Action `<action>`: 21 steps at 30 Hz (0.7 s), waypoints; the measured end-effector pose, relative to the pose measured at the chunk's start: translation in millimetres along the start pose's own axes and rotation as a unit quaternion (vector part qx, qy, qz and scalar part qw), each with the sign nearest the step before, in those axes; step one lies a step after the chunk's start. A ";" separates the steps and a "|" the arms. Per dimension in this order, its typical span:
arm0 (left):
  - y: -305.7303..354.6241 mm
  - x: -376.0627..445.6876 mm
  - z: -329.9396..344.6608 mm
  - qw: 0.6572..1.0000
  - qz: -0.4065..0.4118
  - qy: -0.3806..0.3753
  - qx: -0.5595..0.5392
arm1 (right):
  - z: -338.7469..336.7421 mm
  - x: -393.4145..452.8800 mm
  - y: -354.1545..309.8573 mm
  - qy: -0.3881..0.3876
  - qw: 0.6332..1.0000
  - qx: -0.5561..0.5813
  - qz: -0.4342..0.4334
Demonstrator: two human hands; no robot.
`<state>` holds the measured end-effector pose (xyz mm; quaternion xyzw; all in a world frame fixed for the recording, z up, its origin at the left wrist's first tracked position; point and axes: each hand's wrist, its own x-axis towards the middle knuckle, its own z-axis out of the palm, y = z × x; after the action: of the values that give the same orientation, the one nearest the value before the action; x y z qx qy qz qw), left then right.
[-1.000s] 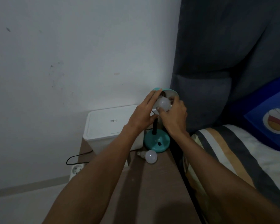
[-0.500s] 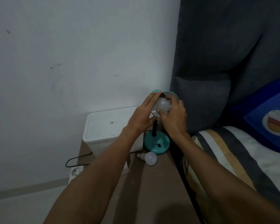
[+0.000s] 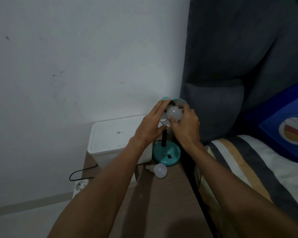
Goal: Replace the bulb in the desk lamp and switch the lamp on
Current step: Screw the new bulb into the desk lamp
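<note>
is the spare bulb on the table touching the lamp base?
No, the spare bulb lies on the table just clear of the lamp base.

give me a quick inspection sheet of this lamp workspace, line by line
surface: brown wooden side table, lamp and box at its far end
job's things: teal desk lamp, unlit, shade tipped toward camera; bulb at the shade's mouth; second bulb lying loose by the base
clutter: white lidded box beside the lamp
grippers: left hand steadies the shade rim; right hand grips the bulb at the shade
cables: black cable looping off the table's left edge, above a white wall socket
surroundings: white wall, grey headboard, striped bedding, blue cartoon pillow
</note>
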<state>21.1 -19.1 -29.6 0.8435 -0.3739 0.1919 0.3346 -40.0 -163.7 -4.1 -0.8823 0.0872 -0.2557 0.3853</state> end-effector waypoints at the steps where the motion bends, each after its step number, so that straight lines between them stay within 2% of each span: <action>1: 0.1 0.1 -0.5 1.000 -0.001 0.001 0.002 | -0.5 1.6 -0.8 0.010 0.999 0.017 0.032; 3: 1.2 0.3 0.0 1.000 0.004 0.000 0.005 | -1.3 3.5 -3.9 0.021 0.996 0.034 0.078; 7: 2.7 0.9 1.9 1.000 0.003 -0.002 0.000 | 0.3 0.7 -10.2 0.041 0.998 0.028 0.039; 12: 0.0 0.3 0.2 1.000 0.006 0.003 -0.005 | 2.9 -1.1 -8.4 0.018 0.999 0.043 0.010; 17: -0.2 -0.3 0.4 1.000 0.007 0.009 -0.009 | 1.5 4.6 -6.6 0.032 0.994 0.063 0.078; 21: -0.1 -0.1 1.3 1.000 0.009 0.005 -0.011 | 3.4 3.5 -11.5 0.056 0.996 0.041 0.060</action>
<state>21.2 -19.9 -30.7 0.8352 -0.3820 0.1951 0.3442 -35.8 -154.8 3.6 -0.8432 0.1505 -0.2843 0.4307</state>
